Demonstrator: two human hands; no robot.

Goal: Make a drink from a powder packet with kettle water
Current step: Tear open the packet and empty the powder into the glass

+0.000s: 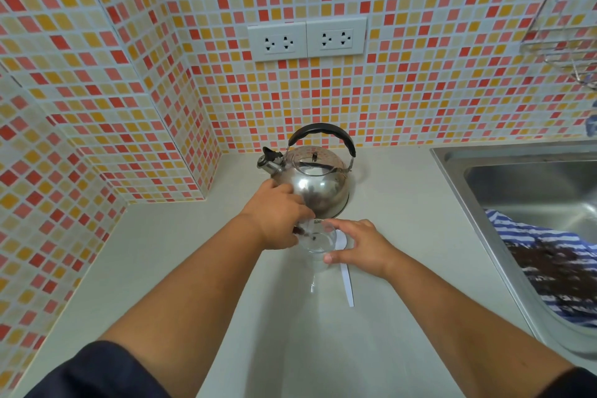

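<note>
A clear glass (318,241) stands on the pale counter (181,255), just in front of a steel kettle (315,182) with a black handle. My left hand (277,218) is closed over the glass's left rim and pinches a small dark packet (298,231), which the fingers mostly hide. A few dark specks lie inside the glass. My right hand (358,245) cups the glass's right side, thumb in front and fingers behind. A white plastic spoon (346,278) lies on the counter under my right hand, handle pointing toward me.
A steel sink (533,191) is set into the counter at the right, with a blue-and-white striped cloth (549,255) in it. Two double wall sockets (307,38) sit above the kettle. A tiled corner wall juts out at the left. A wire rack (562,42) hangs at the upper right.
</note>
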